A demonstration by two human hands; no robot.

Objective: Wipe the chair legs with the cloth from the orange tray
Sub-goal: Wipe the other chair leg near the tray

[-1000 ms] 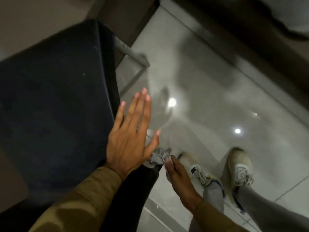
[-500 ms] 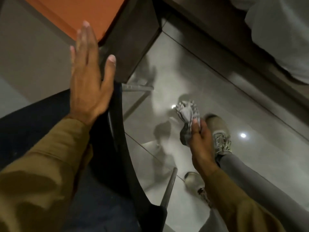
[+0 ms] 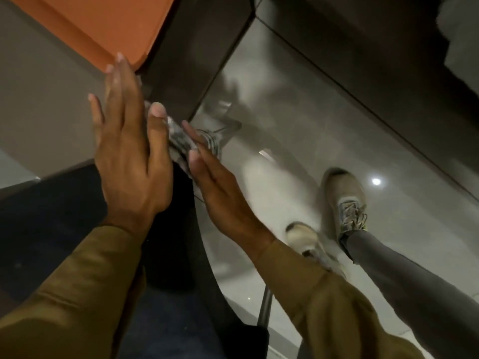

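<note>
While you look down over the dark chair seat [image 3: 51, 229], your 2 hands meet above its far edge with the cloth [image 3: 181, 141] pressed between them. Your left hand [image 3: 129, 156] is flat and spread, fingers straight and pointing away from you, the thumb lying along the near side of the cloth and the fingertips reaching up to the corner of the orange tray [image 3: 108, 24]. Your right hand [image 3: 220, 193] is also flat, fingers straight and together, its palm turned toward the left hand and set against the other side of the cloth; neither hand is curled around it, so the cloth sits sandwiched between the 2 palms rather than gripped in a fist. Only a crumpled grey-and-white part of the cloth shows between the thumb and the right fingers, and it is blurred. It is off the tray and held up in the air, just beside the tray's near corner and above the seat's edge. The orange tray lies on the pale tabletop [image 3: 39, 99], at its corner, with a dark panel [image 3: 197, 60] dropping below it to the floor [image 3: 298, 130]. 1 slim metal chair leg [image 3: 265, 307] shows under the seat, near your right sleeve [image 3: 324, 307], and the cloth is well apart from it. Your 2 shoes [image 3: 344, 200] stand on the glossy grey tiles to the right, 1 ahead of the other.
</note>
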